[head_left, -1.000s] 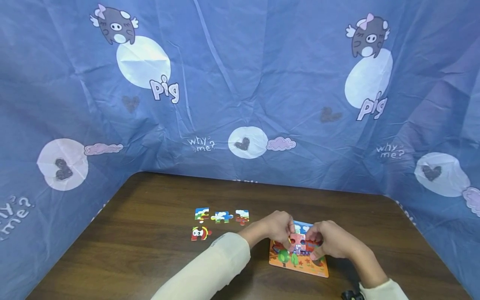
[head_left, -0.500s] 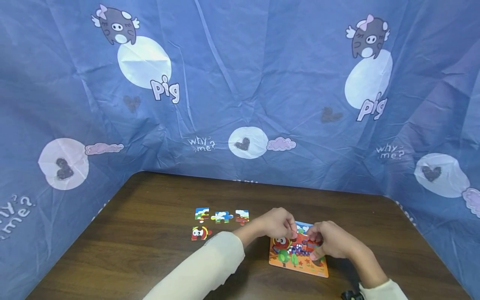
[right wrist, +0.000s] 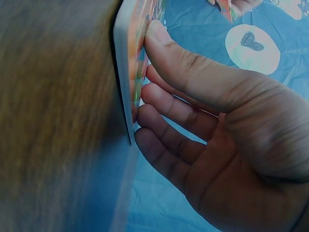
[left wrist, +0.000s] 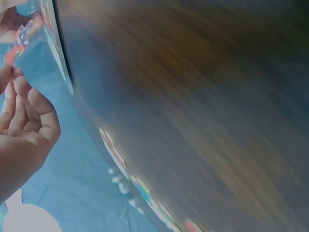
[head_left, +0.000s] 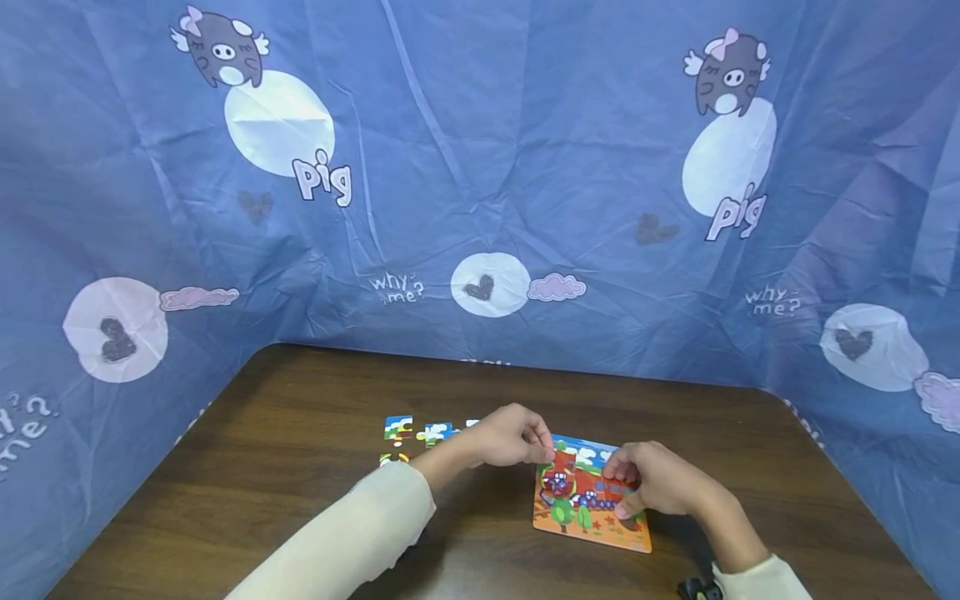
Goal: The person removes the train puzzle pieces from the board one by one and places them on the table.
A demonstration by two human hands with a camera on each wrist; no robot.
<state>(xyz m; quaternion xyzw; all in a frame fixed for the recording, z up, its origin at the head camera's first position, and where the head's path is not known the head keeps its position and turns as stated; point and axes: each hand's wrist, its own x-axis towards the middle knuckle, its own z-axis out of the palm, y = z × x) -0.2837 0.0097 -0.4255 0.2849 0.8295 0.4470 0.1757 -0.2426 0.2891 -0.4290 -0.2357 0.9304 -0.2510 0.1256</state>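
Note:
My left hand [head_left: 507,436] pinches a red jigsaw puzzle piece [left wrist: 20,41] between thumb and fingertips, holding it up over the left part of the puzzle board [head_left: 592,533]. The piece is tilted and has blue and white on it. The board has an orange lower border with green trees, and red and blue pieces sit in its middle. On the board's right side rests my right hand [head_left: 660,479], thumb and fingertips spread apart. In the right wrist view its fingertips [right wrist: 157,31] meet the board's printed face, and the palm is raised.
Left of the board several loose puzzle pieces lie on the brown wooden table [head_left: 300,517], among them a blue and green corner piece [head_left: 399,427]; my left forearm partly covers others. A blue patterned curtain [head_left: 420,208] surrounds the table. A black object [head_left: 699,589] is by my right wrist.
My left hand has moved left and slightly up with the red puzzle piece, from the board's middle to its left part. My right hand has stayed in place.

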